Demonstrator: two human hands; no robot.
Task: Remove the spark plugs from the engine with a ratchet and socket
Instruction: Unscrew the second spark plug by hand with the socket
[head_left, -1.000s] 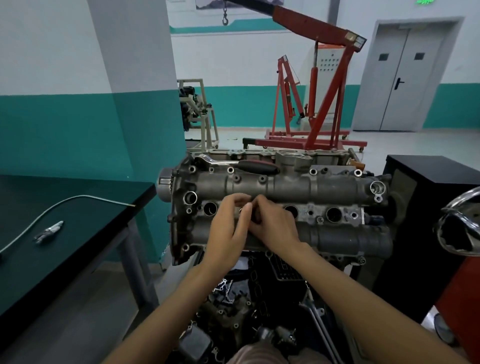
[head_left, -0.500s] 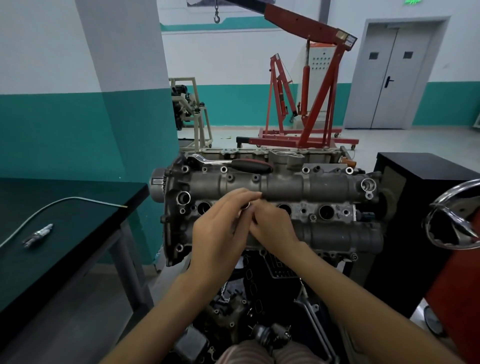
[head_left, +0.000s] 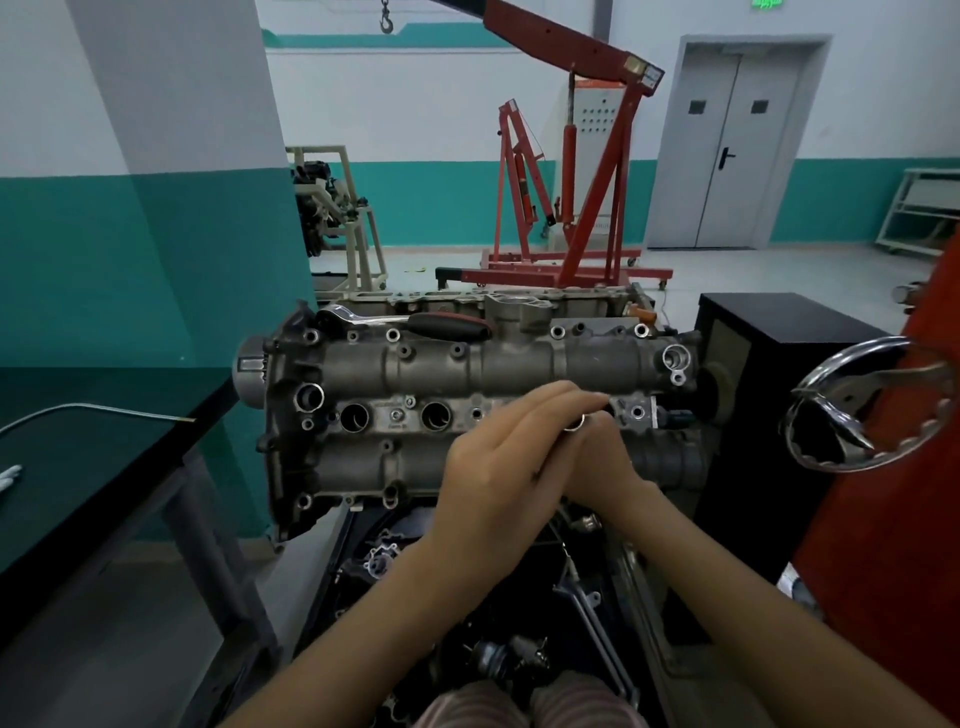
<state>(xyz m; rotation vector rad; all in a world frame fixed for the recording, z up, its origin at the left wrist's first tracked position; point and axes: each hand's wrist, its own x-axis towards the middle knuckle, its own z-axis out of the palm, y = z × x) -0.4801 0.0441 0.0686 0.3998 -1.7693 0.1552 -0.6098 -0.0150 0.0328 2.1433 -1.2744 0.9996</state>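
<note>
- A small metal socket (head_left: 574, 423) is pinched between the flat left hand (head_left: 506, 457) and the right hand (head_left: 605, 462) over the engine (head_left: 467, 364); the right hand's grasp is mostly hidden.
- The socket should probably be kept square to the plug well.
- The ratchet (head_left: 415, 323) lies on the engine's far edge.

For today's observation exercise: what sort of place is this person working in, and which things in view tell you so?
Most likely an auto repair workshop, perhaps a training one. A bare engine sits in front of the person at working height, a red engine hoist stands on the floor behind it, and a ratchet lies on top of the engine.
</note>
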